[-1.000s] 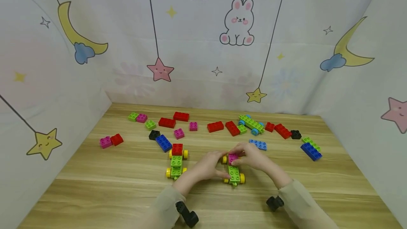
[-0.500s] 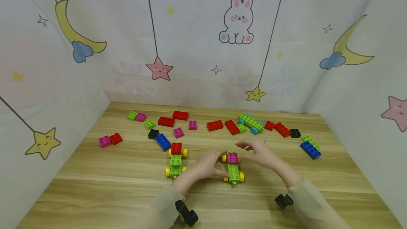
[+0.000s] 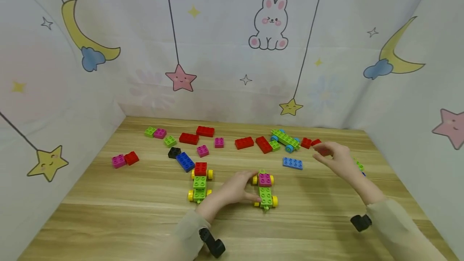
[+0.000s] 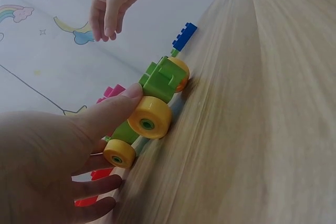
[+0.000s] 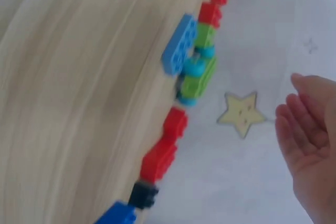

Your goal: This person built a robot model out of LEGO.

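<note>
My left hand (image 3: 233,188) holds a green toy-brick car (image 3: 266,199) with yellow wheels by its left side. In the left wrist view, the thumb lies against that car (image 4: 160,85) above a yellow wheel (image 4: 150,118). A pink brick (image 3: 265,179) sits on the car's far half. Over the right side of the table hovers my right hand (image 3: 337,159), with loosely bent fingers and nothing in them. It partly covers red bricks (image 3: 316,142) and other pieces behind it. The right wrist view shows this hand (image 5: 310,135) apart from the bricks.
Left of the held car stands another yellow-wheeled green car (image 3: 200,183) topped by a red brick (image 3: 201,168). A light blue brick (image 3: 292,163) lies right of centre. Behind it is a blue-wheeled green base (image 3: 285,139). Loose bricks, including a dark blue one (image 3: 185,162), line the back.
My right hand has let go of the pink brick on the car and moved right, over the bricks there. The left hand has stayed at the car.
</note>
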### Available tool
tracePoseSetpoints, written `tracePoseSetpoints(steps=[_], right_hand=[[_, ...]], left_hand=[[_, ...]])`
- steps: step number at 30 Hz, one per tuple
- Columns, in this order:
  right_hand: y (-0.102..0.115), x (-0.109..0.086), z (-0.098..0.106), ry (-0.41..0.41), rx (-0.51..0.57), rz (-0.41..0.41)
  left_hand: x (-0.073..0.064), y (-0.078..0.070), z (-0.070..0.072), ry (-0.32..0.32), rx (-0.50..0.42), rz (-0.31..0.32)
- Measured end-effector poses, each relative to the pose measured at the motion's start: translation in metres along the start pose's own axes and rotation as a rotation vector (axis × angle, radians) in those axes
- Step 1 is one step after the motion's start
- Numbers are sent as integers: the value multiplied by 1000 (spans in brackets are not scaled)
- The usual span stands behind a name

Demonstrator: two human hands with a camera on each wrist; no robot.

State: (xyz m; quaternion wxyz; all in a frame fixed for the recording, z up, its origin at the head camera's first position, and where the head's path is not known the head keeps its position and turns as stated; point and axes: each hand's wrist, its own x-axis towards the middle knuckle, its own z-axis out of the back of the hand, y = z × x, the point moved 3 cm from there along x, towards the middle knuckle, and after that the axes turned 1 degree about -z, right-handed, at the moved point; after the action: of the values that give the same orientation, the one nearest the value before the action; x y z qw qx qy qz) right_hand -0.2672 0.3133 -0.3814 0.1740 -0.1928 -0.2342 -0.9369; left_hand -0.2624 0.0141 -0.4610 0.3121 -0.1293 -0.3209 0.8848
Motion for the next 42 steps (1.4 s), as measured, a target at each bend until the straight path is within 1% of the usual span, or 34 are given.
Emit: tracePoseSetpoints(steps=[4, 7, 10, 15, 17, 23, 30, 33, 36, 42], right_hand=[[-23, -1, 15, -87, -32, -16], [-41, -3, 24, -107, -39, -56], [-59, -7, 33, -76, -34, -119], [-84, -11, 40, 13, -9, -210], [-93, -12, 41, 26, -2, -227], [-115, -20, 42, 28, 9, -256], [-143, -29, 37, 65, -1, -341], [-156, -34, 34, 70, -2, -354], [-166, -40, 32, 69, -6, -345], [-172, -50, 30, 75, -18, -330]], left_hand=[[0, 2, 0, 0, 4, 5], [0, 2, 0, 3, 0, 11], [0, 3, 0, 4, -9, 14], [1, 4, 0, -1, 0, 15], [1, 4, 0, -1, 3, 16], [0, 3, 0, 5, -9, 24], [0, 3, 0, 1, -10, 24], [1, 3, 0, 2, -8, 24], [1, 3, 0, 5, -2, 24], [1, 2, 0, 6, -1, 19]])
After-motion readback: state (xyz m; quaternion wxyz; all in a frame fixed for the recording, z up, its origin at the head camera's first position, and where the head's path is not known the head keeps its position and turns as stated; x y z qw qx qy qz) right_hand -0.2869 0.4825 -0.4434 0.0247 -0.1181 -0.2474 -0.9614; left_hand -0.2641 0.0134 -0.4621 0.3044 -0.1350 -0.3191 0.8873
